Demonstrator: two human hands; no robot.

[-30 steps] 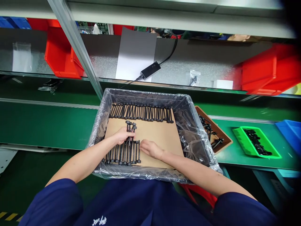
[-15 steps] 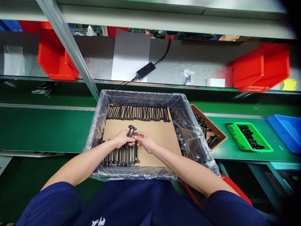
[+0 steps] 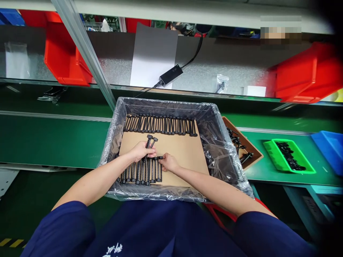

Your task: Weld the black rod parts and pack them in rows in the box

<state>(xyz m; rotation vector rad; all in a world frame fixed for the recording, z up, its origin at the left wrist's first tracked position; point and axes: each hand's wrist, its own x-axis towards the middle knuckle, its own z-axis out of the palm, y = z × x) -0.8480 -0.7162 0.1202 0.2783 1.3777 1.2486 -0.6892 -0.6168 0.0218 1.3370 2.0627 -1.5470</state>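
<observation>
My left hand (image 3: 141, 150) is closed around a few black bolt-like rods (image 3: 149, 138) with thick round heads, which stick up at a slant past the fingers. My right hand (image 3: 169, 162) pinches the upper end of another black rod (image 3: 160, 167), at the right end of the near row (image 3: 139, 173). That row lies side by side on a brown cardboard sheet (image 3: 177, 150). Along the far edge of the cardboard runs a second row of the same rods (image 3: 160, 125). A grey crate (image 3: 166, 106) lined with clear plastic surrounds it all.
Right of the crate, a brown tray (image 3: 255, 157) holds more black rods, and a green bin (image 3: 308, 167) holds small black parts. A blue bin (image 3: 328, 146) stands farther right. Red bins (image 3: 297, 80) and a black adapter box (image 3: 171, 74) with a cable sit on the shelf above.
My right hand has moved away from my left, down and slightly right, bringing a rod to the end of the near row. My left hand still holds its rods. The view has shifted slightly.
</observation>
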